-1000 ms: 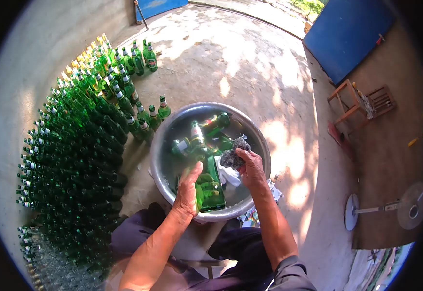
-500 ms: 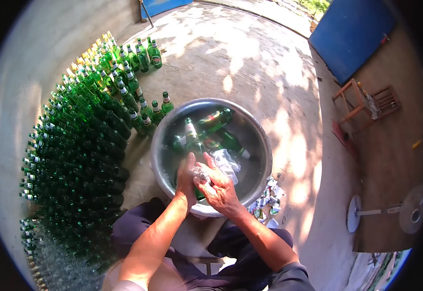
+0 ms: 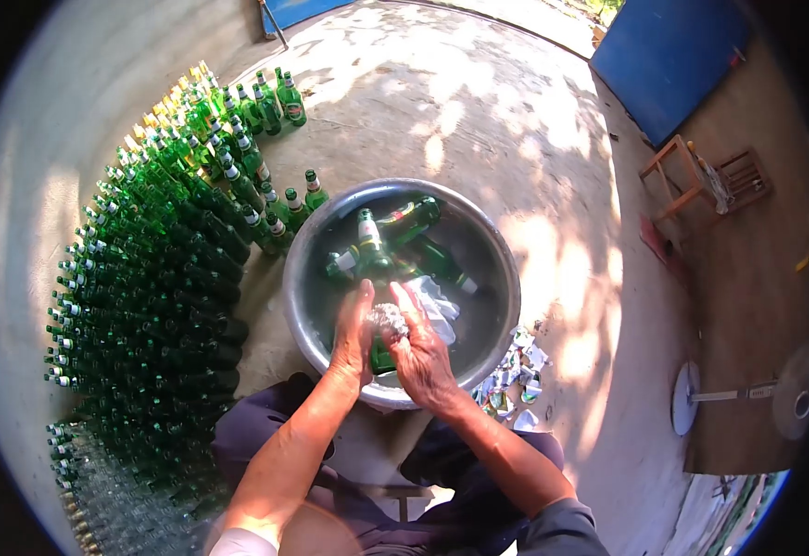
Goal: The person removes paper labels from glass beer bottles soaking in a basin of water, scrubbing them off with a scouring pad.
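A metal basin (image 3: 298,310) of water stands between my knees. In it, a green glass bottle (image 3: 374,265) points its neck away from me, its lower part between my hands. My left hand (image 3: 353,335) grips the bottle's left side, fingers partly under water. My right hand (image 3: 423,360) holds a silvery scouring pad (image 3: 389,321) against the bottle's near part. Just right of the bottle, wet white label paper (image 3: 436,308) floats. Another green bottle (image 3: 410,221) lies at the basin's far side, and a third bottle (image 3: 443,263) lies to the right.
Many green bottles (image 3: 177,241) stand packed along the left wall, several reaching close to the basin's rim. Torn labels (image 3: 516,375) lie in a heap right of the basin. Further right are a wooden stool (image 3: 678,176), a fan (image 3: 687,398) and a blue door (image 3: 669,69).
My hands have drawn slightly apart around the bottle, and the scouring pad shows more plainly between them. The bottle stays in the basin. The view has shifted a little.
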The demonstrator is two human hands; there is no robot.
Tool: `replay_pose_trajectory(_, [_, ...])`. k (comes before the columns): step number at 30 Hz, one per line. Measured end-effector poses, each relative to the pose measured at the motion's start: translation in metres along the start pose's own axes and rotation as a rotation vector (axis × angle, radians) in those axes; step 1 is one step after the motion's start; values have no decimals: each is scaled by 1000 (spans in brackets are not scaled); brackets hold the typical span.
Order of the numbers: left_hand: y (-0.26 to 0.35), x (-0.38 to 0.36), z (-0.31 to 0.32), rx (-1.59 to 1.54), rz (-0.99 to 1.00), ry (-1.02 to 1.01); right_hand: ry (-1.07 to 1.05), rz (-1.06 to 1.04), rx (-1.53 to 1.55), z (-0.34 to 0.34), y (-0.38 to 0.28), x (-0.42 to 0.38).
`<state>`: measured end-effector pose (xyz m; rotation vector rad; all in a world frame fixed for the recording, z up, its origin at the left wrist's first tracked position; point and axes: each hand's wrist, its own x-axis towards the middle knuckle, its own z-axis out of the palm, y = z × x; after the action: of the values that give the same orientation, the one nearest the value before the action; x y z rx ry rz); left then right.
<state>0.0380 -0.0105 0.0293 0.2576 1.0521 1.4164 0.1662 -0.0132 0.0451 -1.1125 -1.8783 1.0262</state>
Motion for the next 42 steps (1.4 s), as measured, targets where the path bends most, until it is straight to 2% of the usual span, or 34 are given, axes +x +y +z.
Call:
replay_pose_trajectory(4, [-12,7,-16,15,20,-59,1,126,135,5,5,1])
replay_pose_trajectory(5, [-23,11,-19,139,37,-16,25,127,163,2,13,9])
replay_pose_trajectory(6, [-27,-1,-11,123,13,-70,39,312,316,-6,4,22])
replay_pose_trajectory(8, [-20,-23,9,233,-35,-44,199,65,72,-7,53,45])
replay_pose_trajectory(9, [-20,-23,8,193,-101,-88,101,138,150,-23,42,52])
replay_pose_trajectory(10, [-19,-21,7,193,-103,-89,101,139,149,-22,38,50])
replay_pose_trajectory(12, [-14,-19,6,131,-171,-110,178,278,271,-13,32,41])
replay_pose_trajectory(13, [-18,-10,3,93,-106,-118,69,283,375,-18,15,31])
replay_pose_trajectory(14, [-20,-4,-3,24,-119,-119,126,109,312,-6,21,23])
replay_pose_trajectory(16, [-8,2,-5,-113,-95,-106,30,210,350,1,8,4])
replay_pose_trajectory(17, [2,-5,-4,-116,-178,-87,52,108,305,6,4,-2])
replay_pose_trajectory(21, [5,0,-11,-63,-132,-124,102,68,198,15,2,-8])
replay_pose_trajectory(24, [-3,-8,-6,-42,-80,-147,113,240,435,8,-2,3])
replay_pose_trajectory(26, [-7,-24,8,59,-90,-116,194,250,439,-2,14,21])
replay_pose_trajectory(27, [-15,-25,5,34,-152,-152,250,211,281,-9,25,32])
replay_pose_trajectory(28, [-15,-29,6,24,-217,-177,304,75,165,-16,30,44])
replay_pose_trajectory(30, [-10,-33,8,19,-296,-238,237,280,467,-34,22,50])
replay_pose_trajectory(31, [-7,-33,8,21,-298,-241,241,280,467,-37,20,52])
replay_pose_trajectory(33, [-2,-32,9,-100,-414,-277,176,426,760,-42,19,53])
replay_pose_trajectory(36, [-10,-26,4,-217,-471,-320,199,436,792,-39,37,59])
replay_pose_trajectory(39, [-7,-35,8,-171,-480,-286,165,514,899,-38,39,61])
replay_pose_trajectory(40, [-8,-35,7,-171,-482,-284,165,516,900,-35,43,62])
replay_pose_trajectory(42, [-11,-34,2,-232,-452,-330,249,320,596,-27,48,64])
